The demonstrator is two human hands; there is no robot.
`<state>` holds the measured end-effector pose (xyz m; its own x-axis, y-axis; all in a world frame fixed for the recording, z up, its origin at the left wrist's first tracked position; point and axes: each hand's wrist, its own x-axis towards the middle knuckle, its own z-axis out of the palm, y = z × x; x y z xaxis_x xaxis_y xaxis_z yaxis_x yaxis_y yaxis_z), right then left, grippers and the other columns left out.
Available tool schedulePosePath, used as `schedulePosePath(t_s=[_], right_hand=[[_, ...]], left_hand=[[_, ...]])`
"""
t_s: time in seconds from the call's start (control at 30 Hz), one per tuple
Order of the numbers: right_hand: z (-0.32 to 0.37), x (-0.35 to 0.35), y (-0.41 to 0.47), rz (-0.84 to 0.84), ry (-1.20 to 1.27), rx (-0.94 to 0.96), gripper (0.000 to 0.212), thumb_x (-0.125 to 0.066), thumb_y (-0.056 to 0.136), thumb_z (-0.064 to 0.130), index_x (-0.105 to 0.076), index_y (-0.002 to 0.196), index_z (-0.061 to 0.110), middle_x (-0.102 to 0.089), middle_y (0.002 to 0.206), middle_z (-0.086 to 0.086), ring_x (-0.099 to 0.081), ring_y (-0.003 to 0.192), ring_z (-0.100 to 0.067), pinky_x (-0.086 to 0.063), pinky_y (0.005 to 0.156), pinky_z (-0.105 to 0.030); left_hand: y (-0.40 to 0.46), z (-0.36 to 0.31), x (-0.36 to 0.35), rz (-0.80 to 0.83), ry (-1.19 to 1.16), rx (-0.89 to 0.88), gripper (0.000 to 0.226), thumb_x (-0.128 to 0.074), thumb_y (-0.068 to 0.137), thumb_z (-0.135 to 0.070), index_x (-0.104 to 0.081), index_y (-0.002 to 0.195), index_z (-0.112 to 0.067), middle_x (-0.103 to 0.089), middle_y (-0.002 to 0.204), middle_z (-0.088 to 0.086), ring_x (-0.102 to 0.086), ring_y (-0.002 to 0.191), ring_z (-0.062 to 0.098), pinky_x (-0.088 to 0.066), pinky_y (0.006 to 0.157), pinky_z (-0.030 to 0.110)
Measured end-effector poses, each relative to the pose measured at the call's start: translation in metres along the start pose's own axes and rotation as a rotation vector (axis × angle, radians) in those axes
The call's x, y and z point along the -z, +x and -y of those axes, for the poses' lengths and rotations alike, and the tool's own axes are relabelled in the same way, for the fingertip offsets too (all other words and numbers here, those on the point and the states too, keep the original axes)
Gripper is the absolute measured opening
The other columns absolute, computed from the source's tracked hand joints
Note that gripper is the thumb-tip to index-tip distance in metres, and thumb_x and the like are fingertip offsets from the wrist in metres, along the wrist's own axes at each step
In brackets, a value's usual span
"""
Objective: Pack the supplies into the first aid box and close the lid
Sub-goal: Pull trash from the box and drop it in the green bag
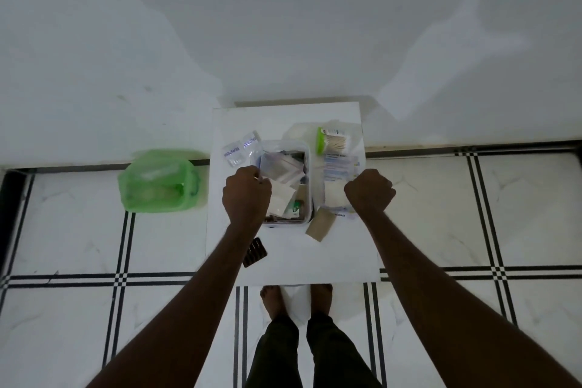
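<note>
A clear plastic first aid box point(307, 151) stands open on a small white table point(293, 264), holding several packets and a clear zip bag point(282, 167). My left hand point(247, 195) is closed over the box's left edge, pinching the near corner of that zip bag. My right hand point(370, 190) is a closed fist just right of the box, above clear packs of gauze and dressings point(338, 167); I see nothing in it. The green lid point(157, 181) lies on the floor to the left of the table.
On the table around the box lie two small sachets point(241, 148), a green-capped pack of cotton swabs point(332, 138), a brown card point(320, 225) and a dark blister strip point(254, 252). A white wall rises behind the table. My bare feet point(296, 299) stand at its front edge.
</note>
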<state>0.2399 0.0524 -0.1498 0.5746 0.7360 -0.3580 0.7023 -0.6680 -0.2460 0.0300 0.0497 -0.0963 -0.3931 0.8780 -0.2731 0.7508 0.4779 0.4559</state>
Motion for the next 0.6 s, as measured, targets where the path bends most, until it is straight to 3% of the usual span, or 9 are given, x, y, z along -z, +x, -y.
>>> schedulePosePath(t_s=[0.23,0.4,0.5,0.6], right_hand=[[0.053,0.066,-0.048,-0.198,0.292,0.286,0.008,-0.054,0.077,0.011,-0.061,0.079,0.008,-0.067,0.076,-0.009,-0.062,0.073,-0.033,-0.041,0.065,-0.03],[0.129,0.065,-0.1,-0.058,0.471,0.437,0.001,-0.061,0.079,0.012,-0.062,0.079,0.012,-0.063,0.072,0.002,-0.057,0.067,-0.02,-0.037,0.06,-0.025],[0.18,0.039,-0.124,0.056,0.487,0.479,0.0,-0.064,0.079,0.014,-0.064,0.08,0.014,-0.064,0.073,0.004,-0.058,0.071,-0.018,-0.038,0.064,-0.024],[0.23,0.002,-0.148,0.161,0.459,0.498,0.001,-0.065,0.08,0.015,-0.065,0.081,0.015,-0.062,0.074,0.005,-0.057,0.073,-0.017,-0.038,0.069,-0.024]], left_hand=[[0.009,0.011,0.059,0.021,-0.249,0.009,0.014,-0.07,0.083,-0.022,-0.079,0.091,-0.013,-0.078,0.085,0.004,-0.071,0.083,0.024,-0.048,0.069,0.026],[0.029,0.049,0.112,-0.018,-0.491,0.12,0.012,-0.076,0.081,-0.019,-0.08,0.09,-0.012,-0.078,0.085,0.011,-0.071,0.08,0.031,-0.053,0.073,0.032],[0.05,0.089,0.142,-0.056,-0.555,0.169,0.01,-0.077,0.081,-0.016,-0.08,0.087,-0.009,-0.078,0.087,0.013,-0.061,0.067,0.019,-0.049,0.07,0.028],[0.077,0.143,0.164,-0.081,-0.599,0.264,0.014,-0.079,0.08,-0.018,-0.079,0.089,-0.006,-0.077,0.088,0.014,-0.062,0.071,0.019,-0.057,0.076,0.039]])
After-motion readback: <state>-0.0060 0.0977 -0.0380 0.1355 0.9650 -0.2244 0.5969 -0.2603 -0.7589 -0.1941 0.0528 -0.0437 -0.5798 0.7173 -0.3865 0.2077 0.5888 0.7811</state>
